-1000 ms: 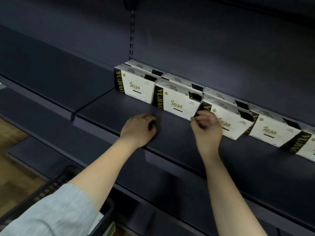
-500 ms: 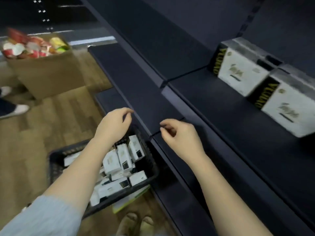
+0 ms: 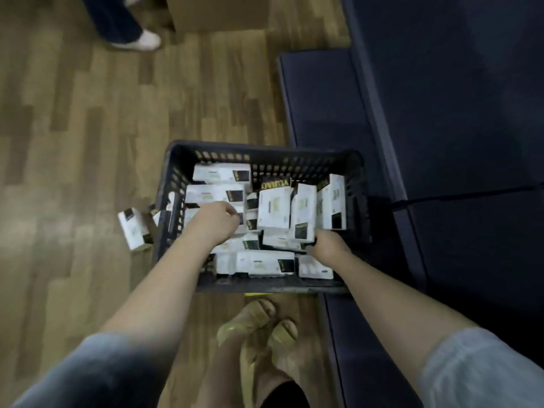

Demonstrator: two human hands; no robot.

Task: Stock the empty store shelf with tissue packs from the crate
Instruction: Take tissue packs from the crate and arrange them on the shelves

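Note:
A black plastic crate (image 3: 176, 178) stands on the wooden floor below me, holding several white tissue packs (image 3: 273, 210) with black and gold ends, some lying flat and some upright. My left hand (image 3: 216, 220) reaches into the crate's left half with fingers curled down over the packs; what they hold is hidden. My right hand (image 3: 331, 245) is low in the right half, curled around the lower end of an upright pack (image 3: 303, 214). The dark shelf (image 3: 471, 113) runs along the right.
One tissue pack (image 3: 134, 229) lies on the floor just left of the crate. A cardboard box (image 3: 220, 13) and another person's leg and white shoe (image 3: 138, 39) are at the far top. My sandalled feet (image 3: 259, 328) stand close behind the crate. The shelf's low base (image 3: 321, 98) borders the crate's right.
My view swung from the stocked shelf down to the crate. Both hands left the shelf, dropped and reached in among the packs.

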